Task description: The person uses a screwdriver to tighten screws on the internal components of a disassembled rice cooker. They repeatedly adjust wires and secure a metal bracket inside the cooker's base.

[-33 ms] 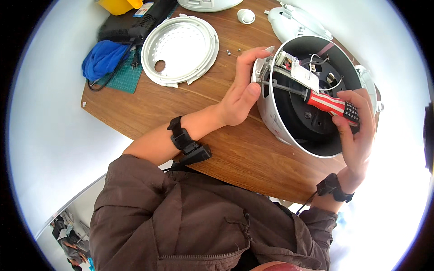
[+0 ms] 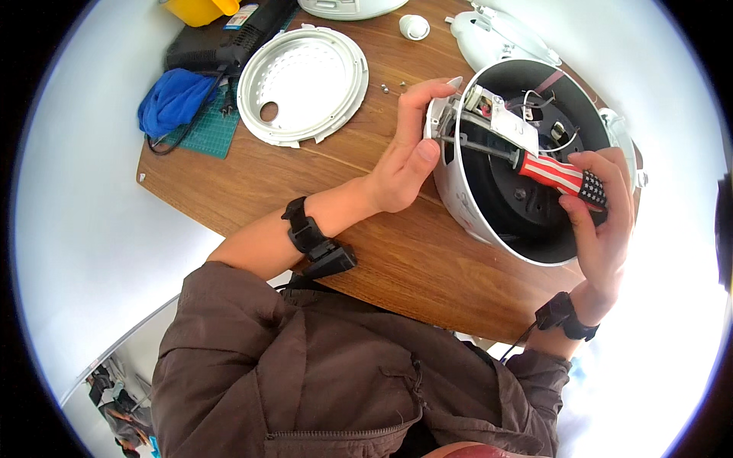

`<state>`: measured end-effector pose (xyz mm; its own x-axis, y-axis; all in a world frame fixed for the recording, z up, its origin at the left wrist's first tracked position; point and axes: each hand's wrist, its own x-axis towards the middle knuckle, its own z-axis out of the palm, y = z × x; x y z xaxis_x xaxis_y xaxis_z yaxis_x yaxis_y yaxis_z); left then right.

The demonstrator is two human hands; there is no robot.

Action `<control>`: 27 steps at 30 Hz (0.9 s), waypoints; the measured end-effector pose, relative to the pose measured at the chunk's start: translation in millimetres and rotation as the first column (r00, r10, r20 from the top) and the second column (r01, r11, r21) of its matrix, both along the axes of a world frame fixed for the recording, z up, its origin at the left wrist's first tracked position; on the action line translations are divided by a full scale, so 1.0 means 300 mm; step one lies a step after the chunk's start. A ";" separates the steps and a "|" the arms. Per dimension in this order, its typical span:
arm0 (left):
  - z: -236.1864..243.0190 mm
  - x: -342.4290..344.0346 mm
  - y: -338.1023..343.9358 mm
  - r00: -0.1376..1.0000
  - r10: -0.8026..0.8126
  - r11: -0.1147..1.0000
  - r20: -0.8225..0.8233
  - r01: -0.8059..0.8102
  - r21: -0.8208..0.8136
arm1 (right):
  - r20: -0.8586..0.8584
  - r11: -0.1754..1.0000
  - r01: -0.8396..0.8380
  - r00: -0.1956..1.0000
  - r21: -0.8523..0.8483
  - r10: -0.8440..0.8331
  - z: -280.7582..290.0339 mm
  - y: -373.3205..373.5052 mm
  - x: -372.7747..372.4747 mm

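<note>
A white rice cooker body (image 2: 463,200) lies tilted on the table at the right, its dark inside facing me. My right hand (image 2: 607,202) grips the screwdriver (image 2: 553,174) by its red and white striped handle with a black, starred end. The shaft reaches left across the cooker's opening toward a white side panel (image 2: 434,120). Closed around that panel is my left hand (image 2: 408,156), thumb in front and fingers behind. The screwdriver's tip is hard to make out beside the panel. Inside the body, a white bracket (image 2: 513,130) and loose white wires (image 2: 561,145) show.
A round white inner lid (image 2: 355,91) lies at the far left of the wooden table (image 2: 321,172). Close to it are small screws (image 2: 385,88), a blue cloth (image 2: 172,99) and a green cutting mat (image 2: 210,137). White cooker parts (image 2: 492,38) and a white cup-shaped piece (image 2: 414,27) sit farther back.
</note>
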<state>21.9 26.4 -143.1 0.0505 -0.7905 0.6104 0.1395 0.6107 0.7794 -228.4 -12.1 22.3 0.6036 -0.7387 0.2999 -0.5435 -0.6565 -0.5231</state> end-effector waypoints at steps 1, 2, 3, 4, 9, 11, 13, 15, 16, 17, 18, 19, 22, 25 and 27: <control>0.000 0.006 0.000 1.000 0.004 1.000 0.026 -0.005 0.018 | -0.014 1.000 -0.018 1.000 -0.019 0.017 0.002 -0.006 -0.004; 0.000 0.007 -0.001 0.999 0.007 0.999 0.051 -0.009 0.037 | -0.029 0.999 -0.035 0.999 -0.037 0.034 0.002 -0.010 -0.007; 0.000 0.003 -0.003 1.000 0.007 1.000 0.031 -0.007 0.028 | -0.027 0.997 -0.049 0.999 -0.067 0.048 0.000 -0.013 -0.009; -0.004 0.003 0.003 1.000 0.019 1.000 0.015 -0.019 0.022 | -0.020 0.993 -0.075 0.997 -0.093 0.074 -0.008 -0.022 -0.005; 0.005 -0.021 -0.011 0.996 -0.035 0.999 -0.085 0.038 0.038 | -0.051 0.986 0.045 0.997 -0.161 -0.054 -0.009 -0.007 0.004; 0.000 -0.005 -0.002 0.998 -0.009 0.998 -0.063 0.013 0.056 | -0.037 0.991 0.094 0.995 -0.099 -0.098 -0.016 -0.014 0.013; 0.004 -0.003 0.000 0.997 -0.014 0.999 -0.073 0.018 0.050 | -0.047 0.984 0.152 0.986 -0.090 -0.157 -0.022 -0.008 0.032; 0.020 -0.009 0.006 0.994 -0.037 0.997 -0.100 0.043 0.058 | -0.094 0.978 0.208 0.974 -0.017 -0.208 -0.011 -0.001 0.034; 0.023 -0.012 0.008 0.992 -0.049 0.997 -0.114 0.057 0.061 | -0.062 0.985 0.172 0.983 -0.022 -0.173 -0.013 -0.001 0.030; 0.015 -0.011 0.005 0.995 -0.032 0.998 -0.090 0.037 0.052 | -0.030 0.990 0.135 0.990 -0.029 -0.136 -0.017 -0.006 0.022; -0.001 -0.009 -0.001 0.998 -0.013 0.999 -0.067 0.016 0.042 | 0.003 0.995 0.096 0.995 -0.036 -0.096 -0.021 -0.011 0.014; -0.008 -0.007 -0.004 0.999 0.009 0.999 -0.044 -0.007 0.033 | 0.041 0.998 0.050 0.998 -0.048 -0.048 -0.027 -0.018 0.006; -0.007 -0.004 -0.002 0.999 0.011 0.999 -0.050 -0.009 0.051 | 0.117 0.995 -0.067 0.990 -0.072 0.075 -0.037 -0.031 -0.014; 0.008 0.002 0.005 1.000 0.009 0.994 -0.022 -0.006 0.113 | 0.118 0.991 -0.108 0.986 -0.082 0.117 -0.039 -0.032 -0.020; 0.021 -0.002 0.010 0.999 -0.009 0.993 -0.032 0.013 0.120 | 0.116 0.989 -0.088 0.988 -0.117 0.101 -0.046 -0.028 -0.011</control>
